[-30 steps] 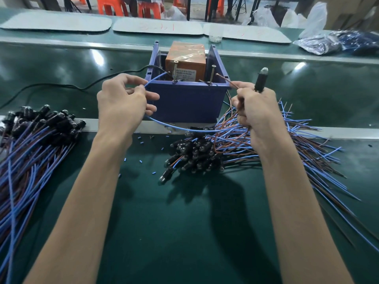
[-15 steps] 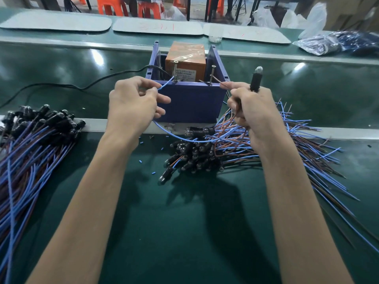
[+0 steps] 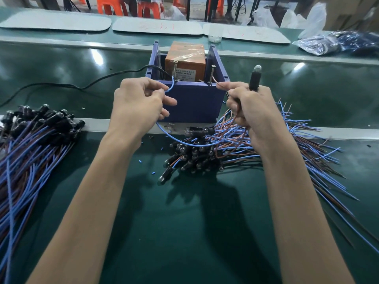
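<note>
Box [image 3: 192, 103] behind lamp pile [image 3: 194, 154]; wire bundle [image 3: 30, 150] left.

Worker at the bench, both upper limbs inspected. Left hand [image 3: 139, 105]: bare, slender fingers, smooth knuckles. Right hand [image 3: 252, 107]: bare likewise, of the same slim build, with tendons showing faintly along its back. Behind each hand the left forearm [image 3: 98, 191] and right forearm [image 3: 303, 201] are uncovered skin, lean and smooth, widening gradually away from the wrist as far as can be seen.
</note>
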The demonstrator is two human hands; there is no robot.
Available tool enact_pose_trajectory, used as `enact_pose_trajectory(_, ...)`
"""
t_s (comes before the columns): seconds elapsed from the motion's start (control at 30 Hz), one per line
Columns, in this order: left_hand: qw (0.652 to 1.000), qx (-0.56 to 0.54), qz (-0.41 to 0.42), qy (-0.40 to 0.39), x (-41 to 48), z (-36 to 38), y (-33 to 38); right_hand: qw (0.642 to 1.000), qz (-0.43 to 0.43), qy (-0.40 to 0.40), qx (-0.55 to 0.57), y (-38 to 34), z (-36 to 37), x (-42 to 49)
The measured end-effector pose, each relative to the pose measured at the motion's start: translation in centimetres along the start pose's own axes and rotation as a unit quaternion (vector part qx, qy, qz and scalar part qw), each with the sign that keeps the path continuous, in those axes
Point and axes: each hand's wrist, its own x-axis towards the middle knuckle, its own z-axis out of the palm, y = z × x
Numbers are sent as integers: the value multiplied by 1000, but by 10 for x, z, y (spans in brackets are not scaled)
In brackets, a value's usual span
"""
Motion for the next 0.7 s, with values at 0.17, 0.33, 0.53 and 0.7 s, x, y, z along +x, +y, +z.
enact_pose_trajectory(0.17, 1000, -3, 3, -4, -1, 0, 0, 1000, 3, -1, 4, 0, 0, -1)
enact_pose_trajectory(0.33, 1000, 5, 14, -9, -3, 1, 1, 1000, 7, 5, 1, -2, 0, -3)
enact_pose_trajectory(0.53, 1000, 16, 24, -11, -3, 0, 1, 1000, 11, 12, -6, -4, 0, -3)
enact_pose_trajectory(0.7, 999, 18, 24, -12, -3, 0, 2, 1000, 10, 7, -15, -3, -1, -2)
